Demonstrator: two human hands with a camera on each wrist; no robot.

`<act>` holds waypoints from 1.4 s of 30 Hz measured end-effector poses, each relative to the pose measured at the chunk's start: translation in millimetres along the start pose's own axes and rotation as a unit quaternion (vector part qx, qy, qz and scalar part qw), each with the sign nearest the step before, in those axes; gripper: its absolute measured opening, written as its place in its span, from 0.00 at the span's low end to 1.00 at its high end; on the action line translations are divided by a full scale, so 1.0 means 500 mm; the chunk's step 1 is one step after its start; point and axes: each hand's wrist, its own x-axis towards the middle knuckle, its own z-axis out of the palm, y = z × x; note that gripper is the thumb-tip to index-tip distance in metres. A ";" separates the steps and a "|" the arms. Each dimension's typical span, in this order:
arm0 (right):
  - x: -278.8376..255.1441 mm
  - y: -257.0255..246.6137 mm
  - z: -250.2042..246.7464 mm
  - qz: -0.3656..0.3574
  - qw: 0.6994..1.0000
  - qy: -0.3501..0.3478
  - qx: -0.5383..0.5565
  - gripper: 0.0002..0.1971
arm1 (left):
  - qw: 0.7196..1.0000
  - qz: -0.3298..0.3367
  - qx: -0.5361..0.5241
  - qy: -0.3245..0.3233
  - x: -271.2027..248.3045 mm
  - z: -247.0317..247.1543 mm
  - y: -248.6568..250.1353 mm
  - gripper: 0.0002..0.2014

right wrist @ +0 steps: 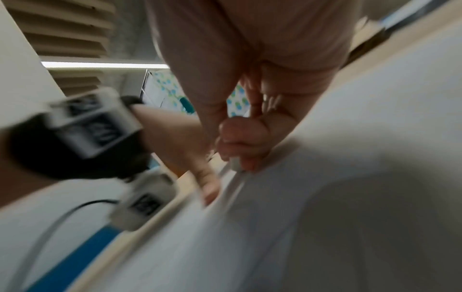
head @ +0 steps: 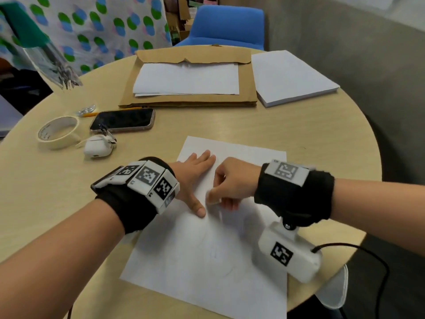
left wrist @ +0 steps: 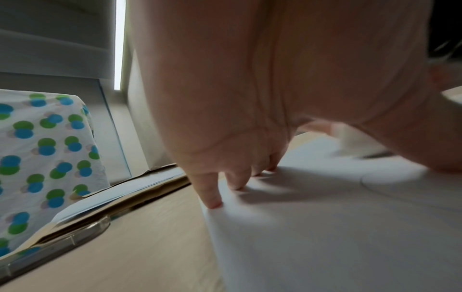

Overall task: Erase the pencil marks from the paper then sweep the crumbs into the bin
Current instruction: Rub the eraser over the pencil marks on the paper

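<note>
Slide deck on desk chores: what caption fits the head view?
Left hand pins the paper flat while the right hand rubs a white eraser across it.

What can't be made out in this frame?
- Bin: in no view.
- Crumbs: too small or blurred on the paper in every view.
- Eraser: mostly covered by the right hand; motion-blurred at the right wrist.
- Pencil marks: faint from the head; extent unclear.
- Left hand partly hidden by its wristband.

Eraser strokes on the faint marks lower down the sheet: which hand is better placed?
Right. The right hand already pinches the eraser against the paper, while the left hand lies flat pinning the sheet.
</note>
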 end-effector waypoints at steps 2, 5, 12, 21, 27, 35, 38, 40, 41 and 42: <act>0.004 0.000 -0.016 0.003 1.000 -0.005 0.007 0.08 | 1.000 0.001 0.006 -0.004 -0.001 0.000 0.001 0.66; 0.034 -0.001 -0.055 0.005 0.998 0.066 0.022 0.07 | 1.000 0.006 0.005 -0.004 -0.002 0.000 0.000 0.68; -0.027 0.024 0.003 -0.029 0.998 -0.048 -0.034 0.08 | 1.000 -0.012 0.016 -0.020 0.002 -0.004 0.008 0.69; -0.004 0.016 -0.016 -0.042 0.997 0.015 -0.059 0.10 | 1.000 -0.019 0.007 -0.021 0.001 -0.006 0.011 0.70; 0.009 0.009 -0.029 -0.022 0.997 0.022 -0.076 0.09 | 0.999 -0.032 0.018 -0.027 0.003 -0.010 0.018 0.69; -0.033 0.027 0.015 -0.043 0.996 0.011 -0.076 0.08 | 0.999 -0.036 0.019 -0.018 0.004 -0.008 0.021 0.70; -0.025 0.034 0.005 -0.017 0.999 -0.023 -0.035 0.08 | 0.999 -0.039 0.026 -0.024 0.003 -0.008 0.021 0.70; 0.003 0.025 -0.023 -0.003 1.000 0.027 -0.013 0.09 | 0.999 -0.039 0.029 -0.016 0.001 -0.008 0.023 0.69; 0.013 0.017 -0.035 0.002 0.998 0.056 0.006 0.09 | 0.999 -0.038 0.028 -0.013 0.000 -0.008 0.023 0.69; 0.018 0.012 -0.042 0.004 0.997 0.077 0.019 0.08 | 0.999 -0.038 0.025 -0.011 0.000 -0.007 0.024 0.69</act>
